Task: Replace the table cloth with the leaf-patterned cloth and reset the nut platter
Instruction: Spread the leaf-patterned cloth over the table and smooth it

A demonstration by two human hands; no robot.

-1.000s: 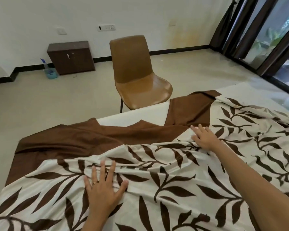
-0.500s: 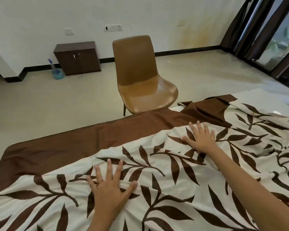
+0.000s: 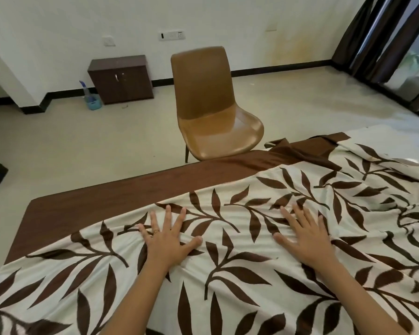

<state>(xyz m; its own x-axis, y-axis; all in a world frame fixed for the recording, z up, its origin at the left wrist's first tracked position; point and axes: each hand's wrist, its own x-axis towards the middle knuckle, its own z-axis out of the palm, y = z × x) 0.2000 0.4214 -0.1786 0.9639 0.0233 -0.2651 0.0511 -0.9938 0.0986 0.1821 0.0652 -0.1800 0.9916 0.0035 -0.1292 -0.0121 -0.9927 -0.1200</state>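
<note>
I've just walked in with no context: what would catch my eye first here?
The cream leaf-patterned cloth with bold brown fronds fills the foreground, rumpled toward the far right. The left hand and right hand press flat on it, fingers spread, side by side at the centre. Beyond the cloth's far edge stands a glossy brown chair.

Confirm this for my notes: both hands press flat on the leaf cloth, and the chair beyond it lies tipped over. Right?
Not quite. The head view shows the chair standing upright, not tipped over. The rest holds: the left hand and right hand press flat on the leaf cloth, the chair beyond it.
</note>
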